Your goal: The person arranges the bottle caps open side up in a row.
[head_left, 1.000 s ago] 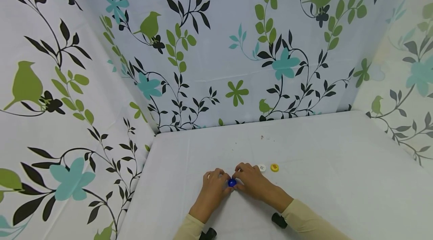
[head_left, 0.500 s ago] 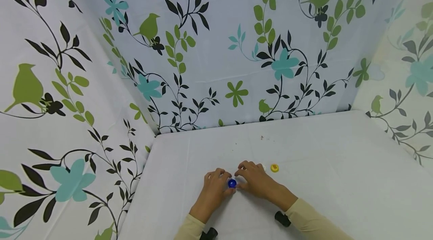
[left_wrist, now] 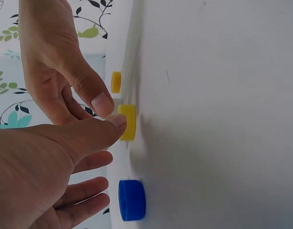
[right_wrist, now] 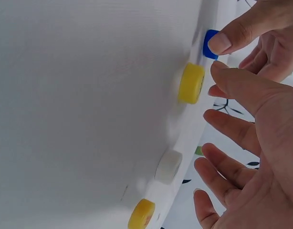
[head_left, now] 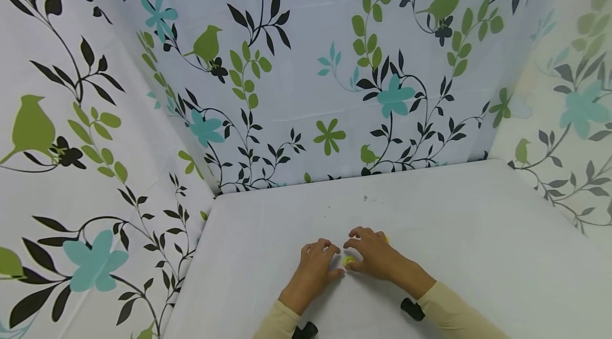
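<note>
My left hand (head_left: 315,270) and right hand (head_left: 377,254) face each other low over the white table, fingers bent and apart. Between them lies a bright yellow bottle cap (head_left: 349,261). In the right wrist view, the right thumb and fingers stand beside this yellow cap (right_wrist: 191,83) without closing on it. A blue bottle cap (left_wrist: 132,200) sits beneath the left hand's fingers, largely hidden by that hand in the head view. The left thumb overlaps the yellow cap (left_wrist: 128,122) in the left wrist view; whether it touches cannot be told.
Past the right hand lie a white cap (right_wrist: 168,166) and a deeper yellow cap (right_wrist: 141,214); in the head view that hand mostly covers them. White cloth covers the table (head_left: 454,232). Patterned curtains (head_left: 287,89) rise behind and at both sides.
Both hands have moved right. The bright yellow cap, unseen before, now shows between them. The blue cap has passed behind the left hand, and the right hand now covers the white cap. The head view tilts slightly.
</note>
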Tool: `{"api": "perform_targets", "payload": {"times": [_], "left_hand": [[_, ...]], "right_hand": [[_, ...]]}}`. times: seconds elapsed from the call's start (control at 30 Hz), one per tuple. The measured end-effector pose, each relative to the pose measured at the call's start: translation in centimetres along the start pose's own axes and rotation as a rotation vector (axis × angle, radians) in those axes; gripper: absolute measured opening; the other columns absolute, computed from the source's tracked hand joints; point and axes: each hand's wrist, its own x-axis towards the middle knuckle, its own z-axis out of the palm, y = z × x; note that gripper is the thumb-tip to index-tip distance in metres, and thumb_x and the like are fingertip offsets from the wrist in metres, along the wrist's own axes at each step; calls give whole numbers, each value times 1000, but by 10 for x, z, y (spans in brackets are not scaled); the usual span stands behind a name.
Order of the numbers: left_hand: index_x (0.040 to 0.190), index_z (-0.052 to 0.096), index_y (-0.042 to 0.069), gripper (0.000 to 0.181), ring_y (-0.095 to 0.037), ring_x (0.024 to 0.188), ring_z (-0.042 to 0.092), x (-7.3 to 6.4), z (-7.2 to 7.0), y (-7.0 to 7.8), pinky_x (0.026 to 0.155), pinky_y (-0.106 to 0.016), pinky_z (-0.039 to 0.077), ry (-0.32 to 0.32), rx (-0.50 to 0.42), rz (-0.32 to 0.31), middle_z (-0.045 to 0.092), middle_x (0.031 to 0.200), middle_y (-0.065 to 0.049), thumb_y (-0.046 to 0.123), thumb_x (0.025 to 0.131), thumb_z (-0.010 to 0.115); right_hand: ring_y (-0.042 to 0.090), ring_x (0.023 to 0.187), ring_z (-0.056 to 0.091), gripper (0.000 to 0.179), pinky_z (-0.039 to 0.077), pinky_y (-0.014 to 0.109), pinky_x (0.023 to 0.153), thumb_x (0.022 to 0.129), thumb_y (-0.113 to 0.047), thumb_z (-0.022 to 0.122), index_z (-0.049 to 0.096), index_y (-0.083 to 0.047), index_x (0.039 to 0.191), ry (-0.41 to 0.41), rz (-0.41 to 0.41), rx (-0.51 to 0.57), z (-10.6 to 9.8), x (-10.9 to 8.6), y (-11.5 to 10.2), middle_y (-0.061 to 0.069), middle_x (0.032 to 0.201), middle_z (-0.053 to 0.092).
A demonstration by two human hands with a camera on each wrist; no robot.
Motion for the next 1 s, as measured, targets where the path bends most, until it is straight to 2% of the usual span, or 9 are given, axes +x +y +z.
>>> {"api": "perform_targets", "payload": {"times": [0.2,0.53,0.73,1.0], "left_hand": [[119,72,14,39,-29,119,65,2,4,5,107,-51,43,-4,0,18,63,123,-4,34,89,86],[115,73,15,35,-27,118,65,1,5,8,105,-51,44,3,11,31,63,121,-4,33,89,87],[115,73,15,33,-26,119,65,4,7,10,107,-51,44,-2,36,22,63,121,-3,33,90,85],[111,74,15,30,-25,114,66,6,10,12,105,-51,45,28,48,43,64,117,-3,32,89,86]], "right_hand": [[34,126,59,40,46,58,95,84,-30,90,76,-16,119,-32,22,2,1,-4,4,11,135,62],[35,125,59,33,45,59,94,86,-25,89,76,-14,114,-31,10,12,1,-11,0,13,133,63],[34,125,59,27,44,60,95,86,-22,89,75,-16,109,20,1,-25,5,-13,1,11,131,63],[31,124,58,22,43,59,94,87,-23,88,76,-18,106,71,-18,-67,9,-16,4,8,129,64]]}}
